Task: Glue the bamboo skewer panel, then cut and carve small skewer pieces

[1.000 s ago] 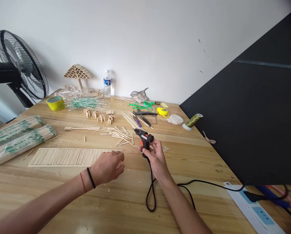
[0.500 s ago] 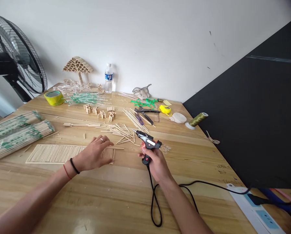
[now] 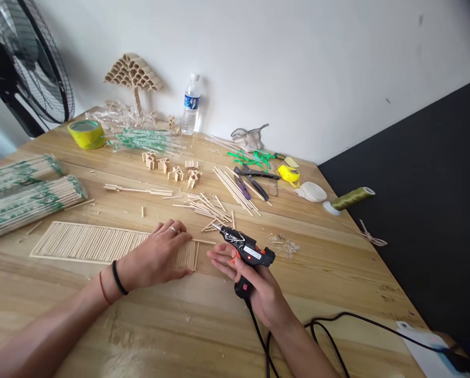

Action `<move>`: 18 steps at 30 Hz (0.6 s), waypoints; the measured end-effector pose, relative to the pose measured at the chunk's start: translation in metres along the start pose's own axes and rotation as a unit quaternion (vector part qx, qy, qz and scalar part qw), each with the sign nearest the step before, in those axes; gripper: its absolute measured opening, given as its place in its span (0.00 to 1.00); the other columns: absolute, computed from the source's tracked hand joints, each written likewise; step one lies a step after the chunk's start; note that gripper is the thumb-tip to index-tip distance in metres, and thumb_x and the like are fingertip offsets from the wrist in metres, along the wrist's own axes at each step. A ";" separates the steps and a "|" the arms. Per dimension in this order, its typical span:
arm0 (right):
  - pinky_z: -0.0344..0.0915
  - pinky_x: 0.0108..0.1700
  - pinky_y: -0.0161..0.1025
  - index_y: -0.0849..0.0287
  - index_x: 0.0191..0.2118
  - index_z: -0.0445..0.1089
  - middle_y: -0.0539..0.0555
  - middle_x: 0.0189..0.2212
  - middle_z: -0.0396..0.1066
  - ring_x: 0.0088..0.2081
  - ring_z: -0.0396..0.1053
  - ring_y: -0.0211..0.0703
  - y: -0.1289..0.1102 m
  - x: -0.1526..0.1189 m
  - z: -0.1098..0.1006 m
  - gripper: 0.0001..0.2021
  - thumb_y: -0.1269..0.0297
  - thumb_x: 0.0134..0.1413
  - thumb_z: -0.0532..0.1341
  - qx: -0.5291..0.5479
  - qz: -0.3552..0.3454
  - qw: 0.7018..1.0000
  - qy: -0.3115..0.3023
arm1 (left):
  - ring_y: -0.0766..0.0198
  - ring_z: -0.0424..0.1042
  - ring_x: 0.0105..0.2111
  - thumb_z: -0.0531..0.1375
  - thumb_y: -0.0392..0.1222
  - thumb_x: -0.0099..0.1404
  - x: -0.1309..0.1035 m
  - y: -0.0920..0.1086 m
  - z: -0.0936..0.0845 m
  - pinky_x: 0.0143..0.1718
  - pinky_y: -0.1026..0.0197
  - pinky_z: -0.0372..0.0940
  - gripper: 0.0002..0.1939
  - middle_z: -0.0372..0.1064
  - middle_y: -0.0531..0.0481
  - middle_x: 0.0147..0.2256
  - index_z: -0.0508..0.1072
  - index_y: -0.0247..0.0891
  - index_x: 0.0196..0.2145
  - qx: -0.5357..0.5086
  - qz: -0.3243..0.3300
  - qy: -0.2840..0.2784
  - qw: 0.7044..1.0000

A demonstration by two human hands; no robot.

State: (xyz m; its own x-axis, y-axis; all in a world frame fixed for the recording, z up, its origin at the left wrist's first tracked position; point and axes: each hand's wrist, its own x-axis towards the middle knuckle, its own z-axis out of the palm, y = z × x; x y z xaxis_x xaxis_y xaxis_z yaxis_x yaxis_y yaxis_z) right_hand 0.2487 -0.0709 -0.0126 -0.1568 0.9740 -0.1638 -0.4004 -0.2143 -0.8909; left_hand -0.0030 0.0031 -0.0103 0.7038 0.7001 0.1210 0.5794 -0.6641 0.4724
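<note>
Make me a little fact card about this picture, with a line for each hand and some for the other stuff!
Left hand: spread over the stick panel, ring on one finger
Left hand point: left hand, stick panel
Right hand: right hand holding a black glue gun, nozzle pointing left
Beyond the gun: loose short sticks
By the wall: tree-shaped model, bottle with blue label
Left side: bagged sticks, yellow tape roll, fan
Right side: green thread spool, lying tilted
</note>
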 end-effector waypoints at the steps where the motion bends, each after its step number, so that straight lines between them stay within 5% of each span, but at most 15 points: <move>1: 0.62 0.66 0.66 0.51 0.43 0.77 0.57 0.57 0.73 0.59 0.72 0.61 0.001 -0.001 0.001 0.10 0.53 0.62 0.67 0.000 0.006 1.000 -0.003 | 0.48 0.66 0.51 0.70 0.52 0.62 0.000 0.000 0.001 0.55 0.45 0.63 0.28 0.68 0.40 0.51 0.70 0.37 0.54 -0.006 0.007 0.000 1.000; 18: 0.62 0.66 0.68 0.50 0.44 0.76 0.55 0.63 0.69 0.62 0.70 0.64 0.003 -0.002 0.005 0.12 0.49 0.62 0.66 -0.029 0.029 0.999 -0.020 | 0.47 0.66 0.51 0.67 0.50 0.64 0.000 0.014 0.002 0.54 0.43 0.62 0.24 0.68 0.41 0.52 0.70 0.40 0.55 -0.008 -0.005 -0.009 1.000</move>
State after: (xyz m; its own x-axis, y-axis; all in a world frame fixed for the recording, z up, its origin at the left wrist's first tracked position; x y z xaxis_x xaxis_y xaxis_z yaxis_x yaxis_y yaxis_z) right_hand 0.2429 -0.0744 -0.0128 -0.2145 0.9562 -0.1990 -0.3366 -0.2636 -0.9040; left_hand 0.0063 -0.0064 -0.0056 0.7053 0.7019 0.0998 0.5804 -0.6525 0.4871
